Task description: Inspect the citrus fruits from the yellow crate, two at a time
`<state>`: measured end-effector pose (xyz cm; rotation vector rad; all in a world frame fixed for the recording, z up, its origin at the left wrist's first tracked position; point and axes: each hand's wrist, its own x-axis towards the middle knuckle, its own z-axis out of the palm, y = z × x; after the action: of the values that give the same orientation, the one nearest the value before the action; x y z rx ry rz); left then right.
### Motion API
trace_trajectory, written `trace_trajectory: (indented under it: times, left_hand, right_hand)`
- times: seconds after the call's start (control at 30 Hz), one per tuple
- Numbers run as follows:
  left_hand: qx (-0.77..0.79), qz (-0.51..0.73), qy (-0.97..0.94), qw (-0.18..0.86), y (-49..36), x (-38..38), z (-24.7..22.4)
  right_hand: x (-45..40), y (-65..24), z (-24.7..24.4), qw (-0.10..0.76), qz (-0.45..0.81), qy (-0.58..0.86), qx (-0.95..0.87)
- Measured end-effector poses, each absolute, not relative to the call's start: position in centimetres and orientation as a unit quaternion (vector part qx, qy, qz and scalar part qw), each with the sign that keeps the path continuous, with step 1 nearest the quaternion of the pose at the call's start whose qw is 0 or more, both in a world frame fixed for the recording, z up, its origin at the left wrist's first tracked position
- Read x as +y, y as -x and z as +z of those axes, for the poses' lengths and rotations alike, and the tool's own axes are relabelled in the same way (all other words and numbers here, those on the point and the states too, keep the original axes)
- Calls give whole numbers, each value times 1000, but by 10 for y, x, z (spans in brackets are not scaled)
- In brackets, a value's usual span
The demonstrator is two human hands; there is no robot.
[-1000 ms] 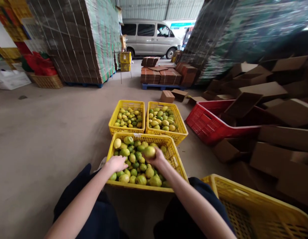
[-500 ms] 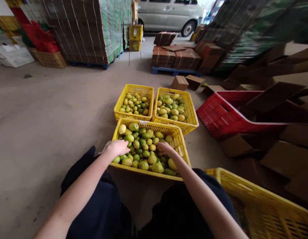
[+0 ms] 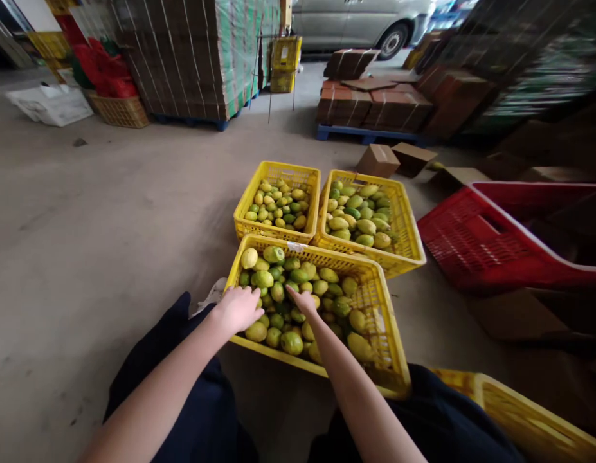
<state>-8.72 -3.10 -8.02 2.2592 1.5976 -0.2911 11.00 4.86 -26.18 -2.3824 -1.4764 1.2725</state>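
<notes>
Right in front of my knees stands a yellow crate [image 3: 398, 347] holding many yellow-green fruits [image 3: 292, 343]. My left hand [image 3: 240, 310] lies over the fruits at the crate's left side, fingers spread, with nothing seen in it. Near the middle of the same crate, my right hand [image 3: 302, 301] reaches down among the fruits. Its thumb or a finger points up and left, and the rest of its fingers are hidden, so its hold cannot be made out.
Behind it stand two more yellow fruit crates, one left [image 3: 240, 222] and one right [image 3: 408, 257]. A red crate [image 3: 452, 238] and cardboard boxes [image 3: 379, 161] are at the right. Another yellow crate [image 3: 529, 418] is beside my right knee. Wrapped stacks [image 3: 182, 58] stand farther back.
My right hand has moved left across the fruits, closer to my left hand. The view has shifted, so the crates at the right appear larger and farther right.
</notes>
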Motion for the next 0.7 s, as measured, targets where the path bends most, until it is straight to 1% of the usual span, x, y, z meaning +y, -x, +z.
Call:
trace_trajectory:
  times: [0.07,0.2,0.33,0.5,0.7]
  left_hand:
    - [564,-122,-799,168,84,-31,-72]
    - [565,-140,-792,184,76,-34,-61]
    - [555,-138,-799,186,67,-36,-59]
    - [534,-152,-807,202,60,-31,-68]
    - [581,-174,-775,179,66,-27,-68]
  right_hand:
    - [50,-109,-262,10,390,769,-506]
    - [48,-103,-258,-32,341,770,-538]
    - [45,-98,-254,-52,338,775,-532]
    - [43,-100,-246,-30,352,775,-524]
    - [41,-118,-226,19,365,755,-545]
